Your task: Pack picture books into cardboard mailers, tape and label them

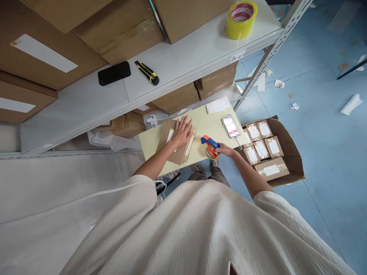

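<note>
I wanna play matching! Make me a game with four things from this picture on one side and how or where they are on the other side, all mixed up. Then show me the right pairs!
Things
1. tape dispenser
2. box on the table
3. cutter
4. open carton

Where or how
A. on the shelf, beside a black phone
B. in the right hand
C. with labelled boxes inside
D. under the left hand

Right pairs
1-B, 2-D, 3-A, 4-C
</note>
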A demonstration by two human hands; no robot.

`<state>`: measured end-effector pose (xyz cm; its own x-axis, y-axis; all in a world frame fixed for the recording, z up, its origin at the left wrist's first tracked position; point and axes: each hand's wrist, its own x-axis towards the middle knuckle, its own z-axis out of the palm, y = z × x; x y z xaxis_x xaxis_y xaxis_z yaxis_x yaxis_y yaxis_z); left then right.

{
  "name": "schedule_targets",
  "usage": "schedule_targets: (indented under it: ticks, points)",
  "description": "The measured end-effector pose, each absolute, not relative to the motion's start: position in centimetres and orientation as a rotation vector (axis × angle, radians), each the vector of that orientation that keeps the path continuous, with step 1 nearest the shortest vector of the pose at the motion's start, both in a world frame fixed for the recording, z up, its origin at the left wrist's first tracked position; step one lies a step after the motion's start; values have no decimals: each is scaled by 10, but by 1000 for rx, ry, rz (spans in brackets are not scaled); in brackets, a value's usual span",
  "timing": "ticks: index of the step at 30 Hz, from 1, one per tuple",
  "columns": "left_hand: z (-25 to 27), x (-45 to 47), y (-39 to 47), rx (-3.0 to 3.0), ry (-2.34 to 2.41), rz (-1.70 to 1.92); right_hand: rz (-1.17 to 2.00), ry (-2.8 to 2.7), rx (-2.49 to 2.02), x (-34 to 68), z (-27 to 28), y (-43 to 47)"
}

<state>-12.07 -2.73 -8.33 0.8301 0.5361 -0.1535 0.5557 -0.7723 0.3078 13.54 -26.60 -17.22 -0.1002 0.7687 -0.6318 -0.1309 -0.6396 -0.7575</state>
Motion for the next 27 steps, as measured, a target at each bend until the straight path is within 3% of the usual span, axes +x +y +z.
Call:
schedule_targets:
  ticks: [6,19,27]
  points:
    - [-81,-167,-50,2711,511,-264,1816,-645,-1519,132,-167,-269]
    - [-98,-129,-33,2630,1060,-84,1807,-535,-1552,119,-147,-220]
    - [-102,-115,-21,2552,1263,53,1917,-518,-1526,132,-149,-266]
